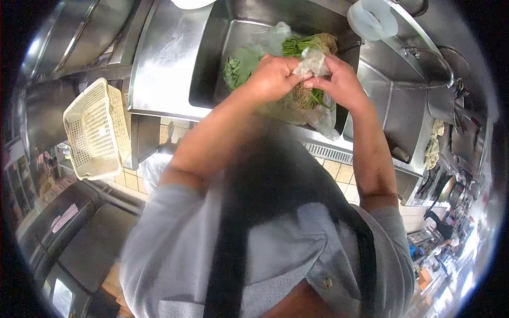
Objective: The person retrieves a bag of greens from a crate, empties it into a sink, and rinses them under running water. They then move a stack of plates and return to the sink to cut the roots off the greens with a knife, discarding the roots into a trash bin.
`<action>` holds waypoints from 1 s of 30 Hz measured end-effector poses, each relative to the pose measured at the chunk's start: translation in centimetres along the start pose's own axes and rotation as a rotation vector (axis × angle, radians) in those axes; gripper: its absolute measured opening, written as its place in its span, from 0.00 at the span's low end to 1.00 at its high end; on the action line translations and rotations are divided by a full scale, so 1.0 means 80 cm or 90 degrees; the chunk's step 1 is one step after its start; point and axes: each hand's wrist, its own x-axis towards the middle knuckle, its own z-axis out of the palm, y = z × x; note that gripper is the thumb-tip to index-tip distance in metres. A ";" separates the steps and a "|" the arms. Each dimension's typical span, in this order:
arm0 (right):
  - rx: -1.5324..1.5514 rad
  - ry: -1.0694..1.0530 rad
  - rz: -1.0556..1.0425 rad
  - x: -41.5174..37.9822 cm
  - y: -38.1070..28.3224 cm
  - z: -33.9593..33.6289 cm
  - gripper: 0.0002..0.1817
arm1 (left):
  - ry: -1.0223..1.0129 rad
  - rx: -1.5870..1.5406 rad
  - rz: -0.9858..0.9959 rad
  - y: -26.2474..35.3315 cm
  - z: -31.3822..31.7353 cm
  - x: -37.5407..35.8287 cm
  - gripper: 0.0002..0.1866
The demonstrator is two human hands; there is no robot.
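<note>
Plastic bag (312, 63), seemingly bunched, pinched by left fingers (287, 64) and right fingers (333, 64), partly hides green stalks (298, 45).

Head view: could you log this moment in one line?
left hand: pinching plastic bag | right hand: pinching same bag | greens: at sink | basket: left of sink

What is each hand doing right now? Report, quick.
Left hand: closed, pinching the bunched clear plastic bag over the sink.
Right hand: closed, gripping the same bunched plastic from the other side.
</note>
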 end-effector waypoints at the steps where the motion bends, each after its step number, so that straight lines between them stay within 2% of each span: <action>1: -0.002 0.002 0.003 -0.005 0.006 -0.003 0.14 | -0.002 -0.002 0.002 0.004 0.001 -0.002 0.13; 3: -0.093 0.015 -0.056 -0.019 0.011 -0.006 0.16 | 0.009 0.009 0.039 0.016 0.000 -0.004 0.12; 4: -0.079 0.054 -0.095 -0.024 0.012 -0.005 0.15 | 0.006 0.008 0.041 0.022 -0.001 -0.003 0.12; 6: -0.088 0.105 -0.096 -0.033 0.002 -0.008 0.14 | 0.068 -0.094 0.076 0.037 -0.005 0.001 0.08; 7: -0.098 0.154 -0.102 -0.033 -0.007 -0.011 0.14 | 0.068 -0.092 0.079 0.044 -0.009 0.004 0.08; 9: -0.078 0.174 -0.108 -0.035 -0.021 -0.015 0.13 | 0.114 -0.043 0.087 0.057 -0.018 0.005 0.08; 13: -0.055 0.235 -0.151 -0.028 -0.046 -0.023 0.14 | 0.128 -0.056 0.098 0.085 -0.037 0.008 0.08; 15: -0.031 0.222 -0.147 -0.028 -0.062 -0.033 0.13 | 0.157 -0.004 0.172 0.098 -0.047 0.008 0.08; 18: 0.020 0.204 -0.150 -0.037 -0.065 -0.029 0.12 | 0.173 0.064 0.181 0.126 -0.062 0.002 0.08; 20: 0.047 0.197 -0.163 -0.040 -0.050 -0.023 0.12 | 0.193 0.067 0.177 0.116 -0.060 0.011 0.09; 22: -0.074 0.205 -0.136 -0.048 -0.016 -0.021 0.13 | 0.214 0.071 0.174 0.099 -0.055 0.022 0.09; 23: -0.072 0.205 -0.141 -0.055 -0.005 -0.023 0.13 | 0.194 0.160 0.163 0.089 -0.051 0.027 0.10; 24: -0.101 0.199 -0.078 -0.062 0.005 -0.027 0.14 | 0.175 0.250 0.152 0.076 -0.046 0.031 0.11; 25: -0.129 0.193 -0.017 -0.067 0.012 -0.028 0.15 | 0.180 0.256 0.152 0.052 -0.035 0.032 0.11; 26: -0.127 0.192 -0.023 -0.073 0.019 -0.023 0.15 | 0.143 0.195 0.133 0.021 -0.020 0.029 0.13; 28: 0.155 0.210 0.117 -0.084 0.033 -0.015 0.16 | 0.039 0.132 0.061 0.018 -0.009 0.009 0.17; 29: 0.156 0.209 0.113 -0.090 0.038 -0.014 0.16 | 0.042 0.135 0.061 0.020 0.001 -0.009 0.17; 30: 0.236 0.217 0.128 -0.096 0.042 -0.013 0.16 | 0.089 0.184 0.129 0.013 0.019 -0.028 0.17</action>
